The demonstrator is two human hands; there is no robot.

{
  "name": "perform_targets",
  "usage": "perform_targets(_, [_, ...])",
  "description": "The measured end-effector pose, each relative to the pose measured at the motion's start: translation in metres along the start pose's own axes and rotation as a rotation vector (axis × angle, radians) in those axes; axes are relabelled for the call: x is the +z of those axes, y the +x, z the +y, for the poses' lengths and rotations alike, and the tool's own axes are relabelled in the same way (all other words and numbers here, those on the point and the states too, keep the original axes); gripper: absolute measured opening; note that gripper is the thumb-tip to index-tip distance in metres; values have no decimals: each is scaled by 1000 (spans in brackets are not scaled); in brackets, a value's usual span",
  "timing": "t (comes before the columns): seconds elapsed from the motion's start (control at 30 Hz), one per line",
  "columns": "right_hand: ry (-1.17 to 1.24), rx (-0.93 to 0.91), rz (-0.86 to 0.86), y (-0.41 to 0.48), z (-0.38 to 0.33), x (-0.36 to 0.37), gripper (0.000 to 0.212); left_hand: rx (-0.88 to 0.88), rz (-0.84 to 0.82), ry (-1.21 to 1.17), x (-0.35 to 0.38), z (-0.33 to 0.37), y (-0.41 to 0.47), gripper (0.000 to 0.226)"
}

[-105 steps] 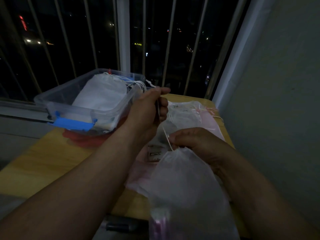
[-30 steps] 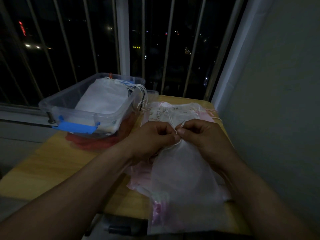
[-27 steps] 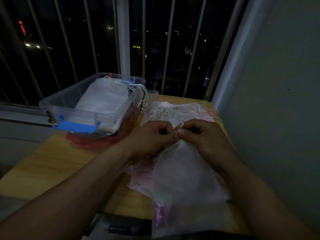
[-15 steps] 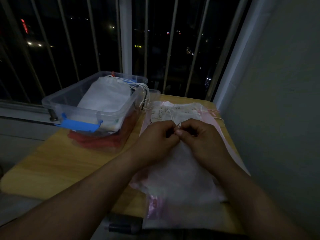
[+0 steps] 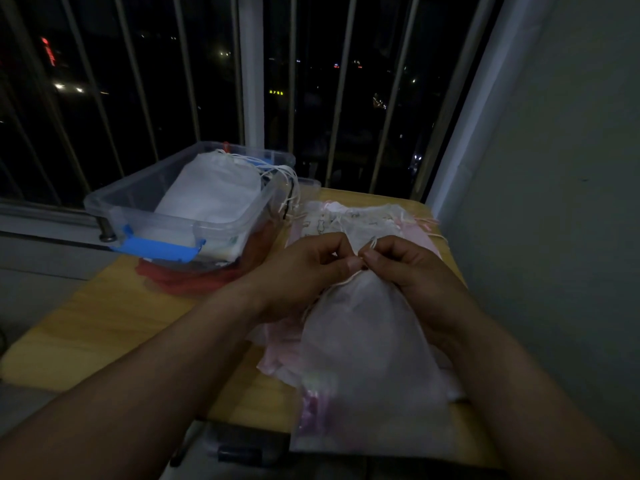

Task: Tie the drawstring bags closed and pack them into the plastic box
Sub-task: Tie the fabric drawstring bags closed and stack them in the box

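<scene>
White drawstring bag (image 5: 363, 341) lies toward 5 o'clock of the frame, neck gathered. At its 12 o'clock, left hand (image 5: 304, 271) and right hand (image 5: 408, 268) meet, both pinching the cord (image 5: 341, 283). Plastic box (image 5: 114, 216) sits at 10 o'clock. In this dim light the cord may slip, leaving a loose knot.

We count two hands, a left hand (image 5: 304, 268) and a right hand (image 5: 405, 268), with one white drawstring bag (image 5: 367, 341) between them. One clear plastic box (image 5: 114, 206) stands on one table (image 5: 104, 317), and one blue latch (image 5: 156, 249) shows on its near end. In the box we make out one white bag (image 5: 214, 192) on top; how many lie beneath we cannot tell. The heap of bags (image 5: 346, 220) under the hands holds several, too overlapped for us to count.
</scene>
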State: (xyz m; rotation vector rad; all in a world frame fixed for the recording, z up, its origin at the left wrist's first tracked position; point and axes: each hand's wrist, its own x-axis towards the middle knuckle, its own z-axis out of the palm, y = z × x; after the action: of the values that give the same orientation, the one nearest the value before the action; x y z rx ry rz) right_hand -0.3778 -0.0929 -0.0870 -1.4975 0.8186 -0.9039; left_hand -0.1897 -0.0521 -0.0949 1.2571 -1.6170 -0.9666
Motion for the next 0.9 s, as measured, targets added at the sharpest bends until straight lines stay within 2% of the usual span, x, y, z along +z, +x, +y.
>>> perform_targets(0.27, [-12, 4, 53, 5, 4, -7, 22, -77, 64, -53, -7, -6, 3, 29])
perform_targets(0.4, [-137, 1, 92, 5, 9, -9, 23, -23, 58, 260, -8, -7, 2, 22])
perform_targets(0.63, [-262, -27, 173, 2, 8, -12, 23, 85, -73, 623, -11, 1, -10, 20])
perform_targets(0.73, [-295, -34, 170, 0, 8, -9, 19, 114, -71, 687, -12, 2, -12, 20])
perform_targets(0.9, [-278, -20, 190, 0, 10, -8, 21, 105, -47, 664, -12, 1, -14, 19])
